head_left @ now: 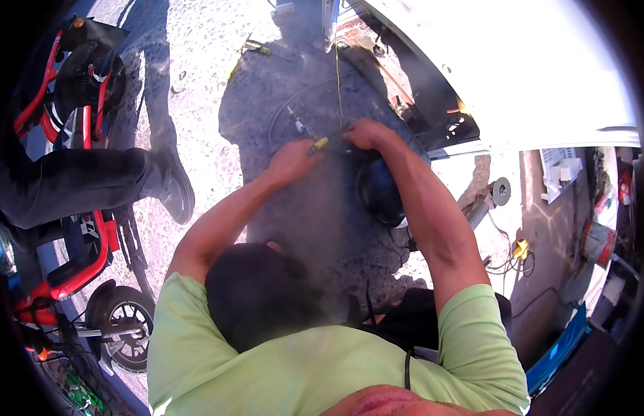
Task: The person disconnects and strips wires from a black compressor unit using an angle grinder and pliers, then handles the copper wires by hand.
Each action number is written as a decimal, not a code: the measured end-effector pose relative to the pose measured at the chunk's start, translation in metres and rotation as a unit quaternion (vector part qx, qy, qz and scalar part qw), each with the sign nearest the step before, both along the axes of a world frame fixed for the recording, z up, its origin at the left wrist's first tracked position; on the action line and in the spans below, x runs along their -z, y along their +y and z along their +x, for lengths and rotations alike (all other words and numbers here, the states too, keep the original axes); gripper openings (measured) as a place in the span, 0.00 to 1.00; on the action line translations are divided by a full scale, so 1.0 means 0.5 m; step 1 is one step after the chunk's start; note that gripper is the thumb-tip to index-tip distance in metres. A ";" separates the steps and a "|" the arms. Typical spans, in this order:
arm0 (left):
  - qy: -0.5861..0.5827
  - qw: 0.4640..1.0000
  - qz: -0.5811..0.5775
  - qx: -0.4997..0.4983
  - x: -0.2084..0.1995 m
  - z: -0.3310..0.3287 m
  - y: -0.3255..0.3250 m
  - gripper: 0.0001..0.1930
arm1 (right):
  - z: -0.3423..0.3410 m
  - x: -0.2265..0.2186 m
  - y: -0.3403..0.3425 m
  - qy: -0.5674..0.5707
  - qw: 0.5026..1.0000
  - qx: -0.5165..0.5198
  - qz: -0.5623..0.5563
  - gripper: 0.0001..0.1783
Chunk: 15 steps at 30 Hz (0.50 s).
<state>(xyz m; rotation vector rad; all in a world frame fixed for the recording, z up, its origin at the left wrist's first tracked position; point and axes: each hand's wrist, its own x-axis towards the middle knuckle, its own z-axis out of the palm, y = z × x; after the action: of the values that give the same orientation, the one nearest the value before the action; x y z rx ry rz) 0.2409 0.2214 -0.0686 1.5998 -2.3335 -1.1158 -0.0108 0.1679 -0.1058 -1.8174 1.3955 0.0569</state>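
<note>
My left hand (293, 162) is closed around a tool with a yellow-and-black handle (320, 144); its exact kind is too small to make out. Close beside it on the right, my right hand (365, 134) has its fingers drawn together near the tool's dark far end, and what they pinch is hidden. A thin yellow wire (338, 80) hangs from the white panel's edge down to the hands. Just beyond my left hand, small white connectors (299, 125) and a grey cable lie on the shaded ground.
A large white panel (544, 69) fills the upper right. An angle grinder (492, 201) with its cord lies at right. A black rounded object (379, 191) sits under my right forearm. Another person's leg (93, 184) and a red scooter (93, 256) are at left.
</note>
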 end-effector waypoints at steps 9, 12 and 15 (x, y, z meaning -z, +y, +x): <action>0.073 0.996 0.032 0.043 -0.011 -0.022 -0.024 0.21 | -0.002 -0.013 -0.001 0.011 0.999 0.027 0.014 0.24; 0.077 0.995 0.029 0.047 -0.010 -0.018 -0.025 0.21 | 0.000 -0.016 0.000 0.015 0.999 0.046 0.020 0.23; 0.083 0.993 0.064 0.053 -0.024 -0.022 -0.029 0.21 | -0.007 -0.015 0.002 0.008 0.997 0.074 0.024 0.22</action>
<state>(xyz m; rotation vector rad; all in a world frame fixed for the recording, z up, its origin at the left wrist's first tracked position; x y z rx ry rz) 0.2297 0.2069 -0.0563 1.3745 -2.3031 -1.3904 -0.0143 0.1691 -0.0981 -1.6723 1.5230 0.0281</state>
